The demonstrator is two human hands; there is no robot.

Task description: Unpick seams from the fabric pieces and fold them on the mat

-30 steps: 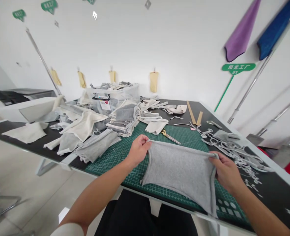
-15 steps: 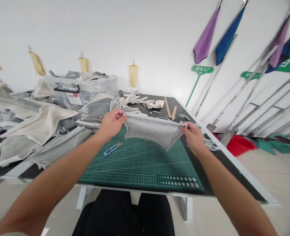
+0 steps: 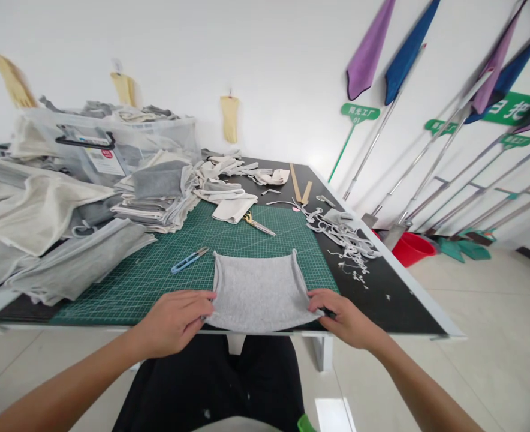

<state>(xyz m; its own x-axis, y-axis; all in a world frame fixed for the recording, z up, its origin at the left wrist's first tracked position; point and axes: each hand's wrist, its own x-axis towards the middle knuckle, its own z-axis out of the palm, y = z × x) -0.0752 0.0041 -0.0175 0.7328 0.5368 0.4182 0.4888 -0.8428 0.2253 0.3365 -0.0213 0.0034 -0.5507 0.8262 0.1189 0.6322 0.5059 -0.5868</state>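
Gray cloth [image 3: 258, 294] occupies the lower centre of the frame; left hand [image 3: 175, 322] and right hand [image 3: 346, 318] each pinch a side near a lower corner. Keep tension even, edges straight.

Grey rectangular fabric [image 3: 260, 291] hides part of the green gridded mat [image 3: 242, 243], right of which tiny white scraps [image 3: 354, 267] are indistinct.
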